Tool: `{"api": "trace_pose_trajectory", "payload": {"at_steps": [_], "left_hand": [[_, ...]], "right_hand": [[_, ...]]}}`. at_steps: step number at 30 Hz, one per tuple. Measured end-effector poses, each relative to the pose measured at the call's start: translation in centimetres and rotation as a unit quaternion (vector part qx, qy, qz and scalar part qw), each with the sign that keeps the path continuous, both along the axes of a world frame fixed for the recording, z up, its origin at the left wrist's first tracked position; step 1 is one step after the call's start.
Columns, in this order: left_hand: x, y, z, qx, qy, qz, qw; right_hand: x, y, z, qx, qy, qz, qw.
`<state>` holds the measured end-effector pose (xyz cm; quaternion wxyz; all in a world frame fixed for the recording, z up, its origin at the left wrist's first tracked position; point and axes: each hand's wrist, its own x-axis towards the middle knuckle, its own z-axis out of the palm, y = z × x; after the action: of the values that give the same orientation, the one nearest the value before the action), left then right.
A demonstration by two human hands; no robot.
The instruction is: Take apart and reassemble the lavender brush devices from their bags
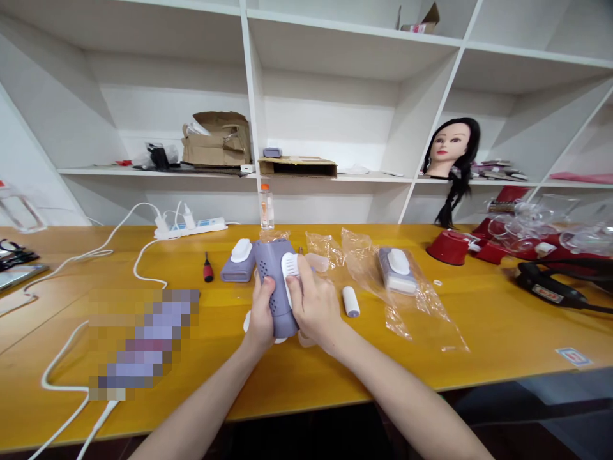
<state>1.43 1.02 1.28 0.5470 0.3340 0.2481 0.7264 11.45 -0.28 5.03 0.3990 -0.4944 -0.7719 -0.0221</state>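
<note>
Left hand (pixel 260 314) wrapped round perforated lilac plastic housing (pixel 274 268), at 12 o'clock over counter (pixel 306 377); right hand (pixel 313 300) pressing on white oval cap (pixel 289 276). Risk: uneven pressure could slip cap, drop housing.

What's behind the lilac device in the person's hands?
Behind the lilac device sits crumpled clear plastic, then a bottle. The device's own body hides whatever touches its far side.

L hand (pixel 261 316) & R hand (pixel 313 303) bare, slim, w/ short nails.
</note>
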Motion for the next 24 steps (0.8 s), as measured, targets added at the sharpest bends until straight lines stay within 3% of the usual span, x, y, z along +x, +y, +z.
{"api": "trace_pose_trajectory", "payload": {"at_steps": [8, 18, 24], "left_hand": [[0.6, -0.6, 0.0, 0.004, 0.013, -0.005, 1.000], [0.5, -0.6, -0.1, -0.016, 0.008, -0.020, 1.000], [0.7, -0.1, -0.2, -0.005, -0.027, 0.006, 1.000]], "right_hand": [[0.1, -0.1, 0.6, -0.019, 0.033, -0.034, 0.999], [0.4, 0.4, 0.5, -0.025, -0.005, -0.022, 0.999], [-0.1, 0.5, 1.3, -0.042, 0.027, -0.028, 0.998]]}}
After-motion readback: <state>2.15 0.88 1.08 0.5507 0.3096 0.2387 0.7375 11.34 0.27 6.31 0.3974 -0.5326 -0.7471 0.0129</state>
